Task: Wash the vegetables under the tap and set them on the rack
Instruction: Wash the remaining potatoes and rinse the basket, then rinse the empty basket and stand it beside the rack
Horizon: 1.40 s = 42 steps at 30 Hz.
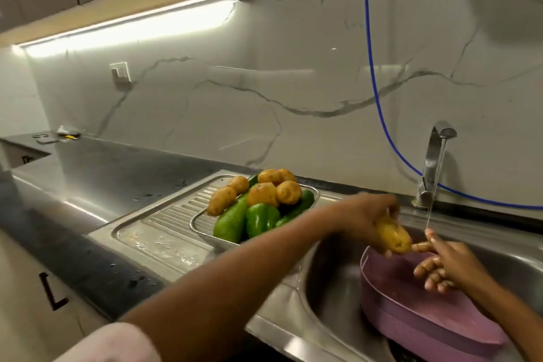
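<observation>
Potato in hand: a wet potato [393,236] is grasped by the left hand [370,212] over the sink [329,279], just left of the water stream [434,185].
Right hand: the right hand [440,266] holds nothing, fingers loosely spread, one fingertip under the stream.
Rack: the mesh rack [202,225], beyond the left forearm on the drainboard [158,232], carries potatoes [264,191], green peppers [260,219] and what looks like a cucumber.
Progress: seemingly near the end; this potato needs racking.
Tub: the purple tub [417,311] below both hands; contents hidden.
Tap: tap [435,156] running.
Bench: dark bench [97,182] left of the hands, spotted with droplets.
Room: marble wall, blue hose [370,67], lit cabinet underside.
</observation>
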Motion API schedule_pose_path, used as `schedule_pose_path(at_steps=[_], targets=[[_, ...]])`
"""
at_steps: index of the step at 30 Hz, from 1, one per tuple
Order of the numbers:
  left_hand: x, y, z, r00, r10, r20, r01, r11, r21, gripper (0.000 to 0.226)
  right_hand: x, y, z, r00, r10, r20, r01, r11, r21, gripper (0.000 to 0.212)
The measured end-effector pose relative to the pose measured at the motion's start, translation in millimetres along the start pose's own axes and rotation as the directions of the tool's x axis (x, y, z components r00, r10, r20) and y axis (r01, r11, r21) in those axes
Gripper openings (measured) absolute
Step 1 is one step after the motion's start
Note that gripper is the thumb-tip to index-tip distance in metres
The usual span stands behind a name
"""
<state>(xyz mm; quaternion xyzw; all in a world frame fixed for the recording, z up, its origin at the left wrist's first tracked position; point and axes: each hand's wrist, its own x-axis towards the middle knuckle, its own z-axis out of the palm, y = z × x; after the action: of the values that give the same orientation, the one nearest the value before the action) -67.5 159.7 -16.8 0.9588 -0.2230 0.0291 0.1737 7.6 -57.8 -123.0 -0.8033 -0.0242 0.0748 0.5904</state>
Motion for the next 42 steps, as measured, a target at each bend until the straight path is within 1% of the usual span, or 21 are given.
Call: schedule_pose_path(at_steps=[3,5,7,9,12,17,20,22,23,25,28,30,31,32,33,34,36,37,39,40,42], targets=[[-61.6,-17.1,-37.7,0.996,-0.006,-0.089,0.005,1.0,-0.01,0.069,-0.1,14.2,-6.3,0.998,0.063,-0.01,-0.063,0.996,-0.063,0.053],[-102.2,-40.6,-60.5,0.991,-0.058,-0.121,0.064,0.997,0.047,0.067,-0.9,17.0,-9.7,0.997,0.071,-0.029,-0.074,0.993,-0.096,0.051],[-132.7,-68.2,-76.2,0.979,-0.138,-0.15,0.153,0.984,0.094,0.067,-0.4,18.5,-12.5,0.996,0.072,-0.043,-0.076,0.991,-0.109,0.048],[-155.6,-93.8,-84.6,0.965,-0.209,-0.156,0.229,0.966,0.123,0.07,1.2,19.4,-11.7,0.996,0.077,-0.05,-0.082,0.99,-0.117,0.046],[-176.3,-119.1,-83.5,0.965,-0.234,-0.123,0.251,0.957,0.148,0.066,4.0,20.9,-9.2,0.996,0.083,-0.038,-0.088,0.987,-0.135,0.043],[-182.2,-130.1,-74.2,0.96,-0.256,-0.111,0.262,0.964,0.05,0.063,6.4,25.3,-9.6,0.997,0.069,-0.024,-0.072,0.98,-0.184,0.035],[-181.0,-124.0,-77.5,0.961,-0.262,-0.084,0.267,0.962,0.053,0.058,7.7,26.9,-10.4,0.998,0.061,-0.014,-0.063,0.975,-0.213,0.027],[-177.3,-113.3,-78.3,0.957,-0.271,-0.105,0.276,0.96,0.038,0.05,9.4,28.3,-10.8,0.998,0.06,0.003,-0.057,0.97,-0.237,0.022],[-172.8,-105.5,-77.6,0.951,-0.276,-0.139,0.283,0.959,0.032,0.048,10.4,29.5,-11.3,0.998,0.057,0.011,-0.052,0.968,-0.245,0.02],[-158.7,-84.4,-73.9,0.93,-0.265,-0.254,0.277,0.961,0.013,0.041,10.6,29.5,-10.6,0.999,0.048,0.02,-0.041,0.965,-0.258,0.016],[-122.3,-39.3,-53.3,0.896,-0.194,-0.399,0.163,0.98,-0.11,0.022,8.0,28.9,-10.5,1.0,0.023,0.014,-0.018,0.96,-0.279,0.013],[-90.0,-8.3,-33.1,0.894,-0.141,-0.425,0.077,0.983,-0.165,0.019,5.6,27.2,-8.2,1.0,0.009,0.004,-0.007,0.955,-0.296,0.012],[-66.5,5.1,-19.5,0.902,-0.12,-0.415,0.04,0.98,-0.195,0.017,5.6,29.2,-12.5,1.0,0.001,-0.018,-0.006,0.953,-0.302,0.013],[-46.6,12.3,-6.5,0.908,-0.125,-0.399,0.036,0.974,-0.223,0.014,8.1,29.0,-11.2,0.999,-0.012,-0.033,0.002,0.954,-0.301,0.014],[-24.5,19.7,9.8,0.917,-0.154,-0.369,0.062,0.966,-0.249,0.012,9.9,28.8,-15.1,0.997,-0.027,-0.07,0.005,0.955,-0.296,0.016],[-2.9,24.6,28.4,0.919,-0.213,-0.333,0.118,0.952,-0.282,0.014,12.0,28.0,-21.5,0.991,-0.059,-0.123,0.02,0.955,-0.295,0.019],[19.5,15.4,65.5,0.889,-0.375,-0.263,0.284,0.902,-0.326,0.03,14.9,17.9,-23.4,0.955,-0.162,-0.25,0.081,0.949,-0.305,0.02],[26.0,5.6,86.4,0.869,-0.444,-0.22,0.364,0.874,-0.323,0.04,14.8,11.3,-23.2,0.923,-0.217,-0.319,0.109,0.94,-0.324,0.02],[33.9,-12.6,115.7,0.831,-0.552,-0.074,0.513,0.81,-0.283,0.052,18.8,-4.6,-28.6,0.843,-0.293,-0.451,0.142,0.93,-0.339,0.019],[37.1,-21.1,122.7,0.819,-0.573,-0.028,0.551,0.798,-0.243,0.053,22.2,-13.8,-30.5,0.815,-0.317,-0.485,0.167,0.93,-0.328,0.018],[41.6,-35.1,130.9,0.818,-0.574,-0.021,0.558,0.802,-0.211,0.045,36.5,-27.7,-33.8,0.794,-0.354,-0.494,0.216,0.924,-0.315,0.013]])
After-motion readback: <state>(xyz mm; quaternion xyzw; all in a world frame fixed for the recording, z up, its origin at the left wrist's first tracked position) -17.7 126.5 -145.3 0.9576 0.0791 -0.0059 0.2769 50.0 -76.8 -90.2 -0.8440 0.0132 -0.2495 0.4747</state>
